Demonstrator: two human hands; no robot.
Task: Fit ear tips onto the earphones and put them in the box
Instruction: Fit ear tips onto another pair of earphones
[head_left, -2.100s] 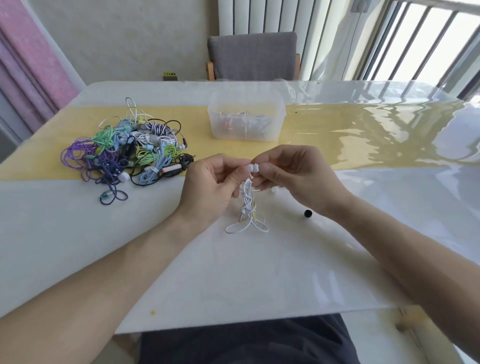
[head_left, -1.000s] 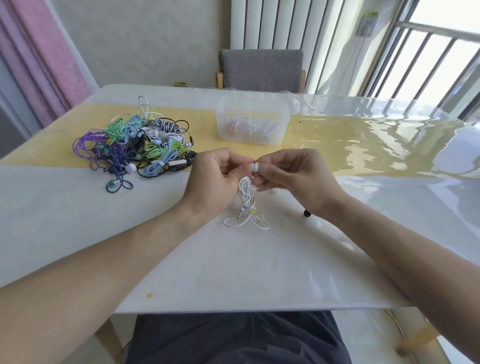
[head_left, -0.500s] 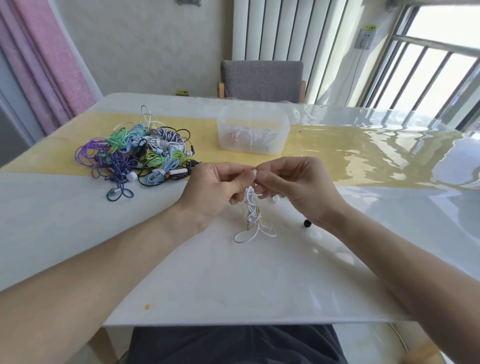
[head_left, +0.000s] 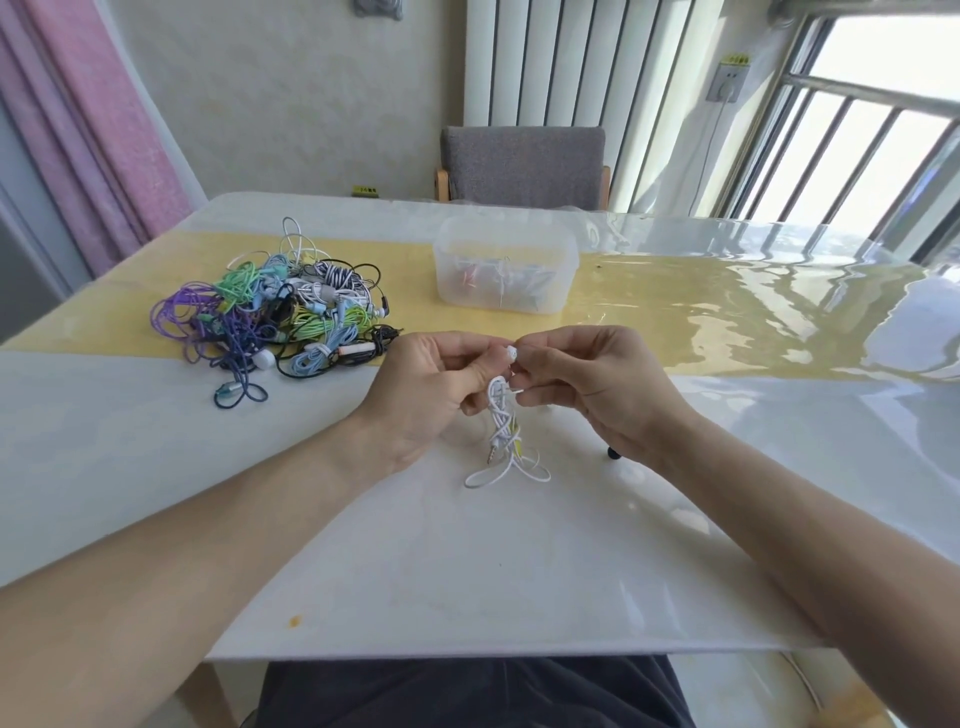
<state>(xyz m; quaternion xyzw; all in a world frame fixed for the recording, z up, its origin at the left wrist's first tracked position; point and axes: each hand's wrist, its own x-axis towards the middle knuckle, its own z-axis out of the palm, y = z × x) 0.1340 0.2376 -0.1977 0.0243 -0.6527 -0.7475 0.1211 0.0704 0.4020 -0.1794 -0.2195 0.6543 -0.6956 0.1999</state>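
Observation:
A bundled white earphone cable (head_left: 503, 441) hangs from my two hands, its loops touching the table. My left hand (head_left: 431, 387) pinches the top of the white earphones. Fingertip to fingertip with it, my right hand (head_left: 592, 384) pinches a small white ear tip (head_left: 511, 354) at the earbud. Beyond my hands stands the clear plastic box (head_left: 506, 270), with some earphones inside. A pile of tangled coloured earphones (head_left: 280, 312) lies to the far left.
A small black ear tip (head_left: 613, 453) lies on the table just under my right wrist. A grey chair (head_left: 522, 166) stands behind the table's far edge. The table's near edge runs just above my lap.
The camera has tilted up a little. My hands stay together on the white earphones, and the white ear tip now shows between my fingertips.

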